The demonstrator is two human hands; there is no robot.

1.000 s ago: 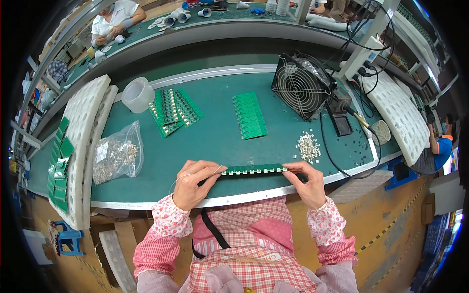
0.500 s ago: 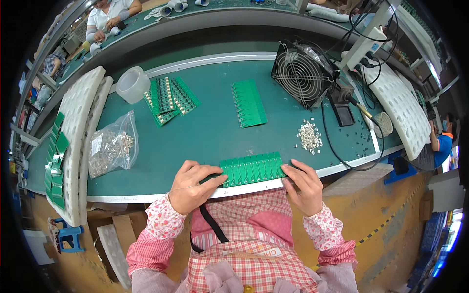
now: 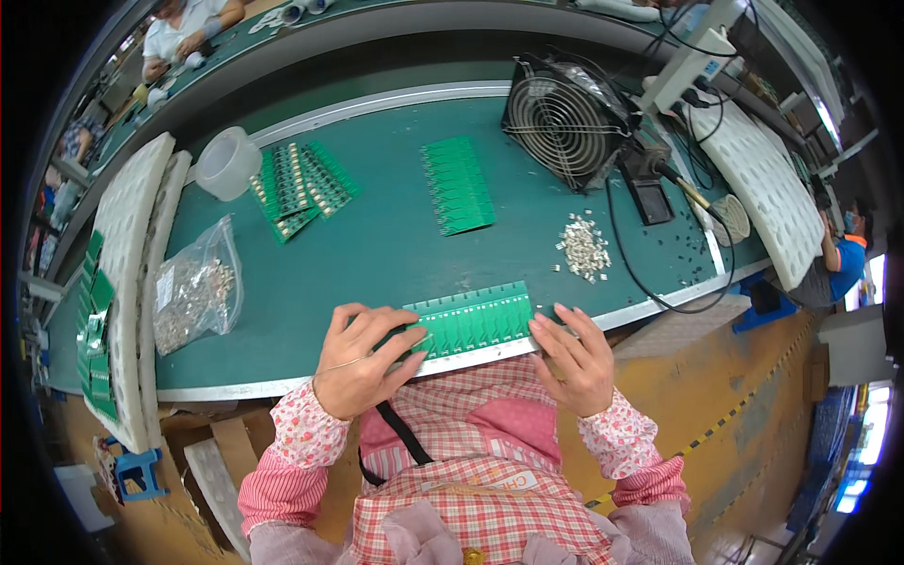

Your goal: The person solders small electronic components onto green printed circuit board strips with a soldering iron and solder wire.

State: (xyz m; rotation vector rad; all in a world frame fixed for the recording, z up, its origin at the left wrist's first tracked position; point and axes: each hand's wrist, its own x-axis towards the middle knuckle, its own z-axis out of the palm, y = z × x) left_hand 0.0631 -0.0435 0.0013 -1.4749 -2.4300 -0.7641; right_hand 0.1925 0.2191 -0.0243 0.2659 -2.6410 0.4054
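Between bare left hand and bare right hand, about equally near: green rectangular circuit-board panel, lengthwise left to right. Both loosely curled at panel ends; cannot tell if gripping.

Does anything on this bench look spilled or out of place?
Slightly: small dark bits lie scattered at the right end of the bench, perhaps debris, unlike the white parts, which sit mostly heaped. The nearest green board shows no obvious damage.
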